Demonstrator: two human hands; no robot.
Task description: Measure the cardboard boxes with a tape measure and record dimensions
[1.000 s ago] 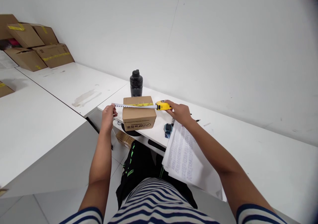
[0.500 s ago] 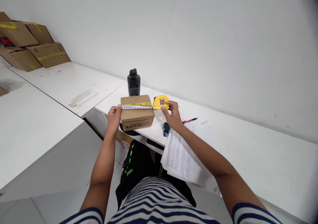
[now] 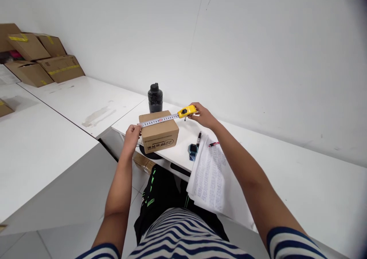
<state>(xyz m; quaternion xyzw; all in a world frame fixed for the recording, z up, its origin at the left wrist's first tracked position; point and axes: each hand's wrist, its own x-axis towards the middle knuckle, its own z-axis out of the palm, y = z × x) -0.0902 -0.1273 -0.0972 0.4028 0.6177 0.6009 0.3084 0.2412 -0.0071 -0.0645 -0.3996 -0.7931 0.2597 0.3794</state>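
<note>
A small brown cardboard box with dark printing on its front stands on the white table before me. Across its top runs the pulled-out white blade of a yellow tape measure, slanting up to the right. My left hand pinches the blade's end at the box's left edge. Out past the right edge, my right hand grips the yellow case, which is turned on its side and raised. The box's back and underside are hidden.
Behind the box stands a black bottle. To the right lie a dark watch, a black pen, a red pen and written papers over the table's front edge. Cardboard boxes are stacked far left against the wall.
My right hand has lifted the tape case and turned it from flat to edge-on. More blade now shows, its angle steeper over the box top. My left hand stays at the left edge.
</note>
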